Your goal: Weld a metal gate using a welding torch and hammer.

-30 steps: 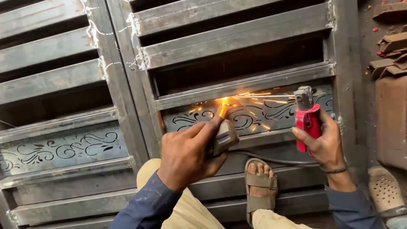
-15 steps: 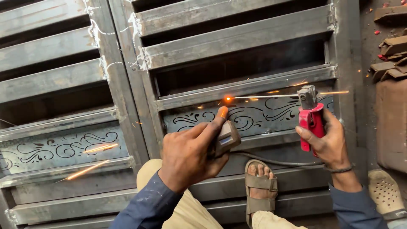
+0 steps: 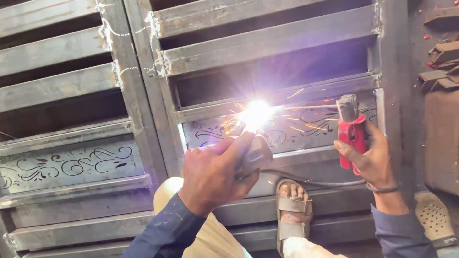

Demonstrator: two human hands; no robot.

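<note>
My right hand (image 3: 368, 160) grips a red welding electrode holder (image 3: 351, 136), whose thin rod reaches left to a bright white arc (image 3: 256, 114) on the decorated steel panel (image 3: 315, 126) of a grey metal gate frame (image 3: 267, 45). Sparks fly from the arc. My left hand (image 3: 215, 174) is closed on a small grey metal piece (image 3: 256, 155) held just below the arc. A black cable (image 3: 306, 181) runs from under my left hand toward my right wrist.
My sandalled foot (image 3: 291, 210) rests on a lower bar of the gate. A second panel with scroll cut-outs (image 3: 71, 165) lies at the left. Rusty metal pieces (image 3: 442, 52) and another sandal (image 3: 435, 217) sit at the right edge.
The weld point was a small orange glow with a few sparks; it has flared into a bright white arc. Both hands stay in nearly the same place.
</note>
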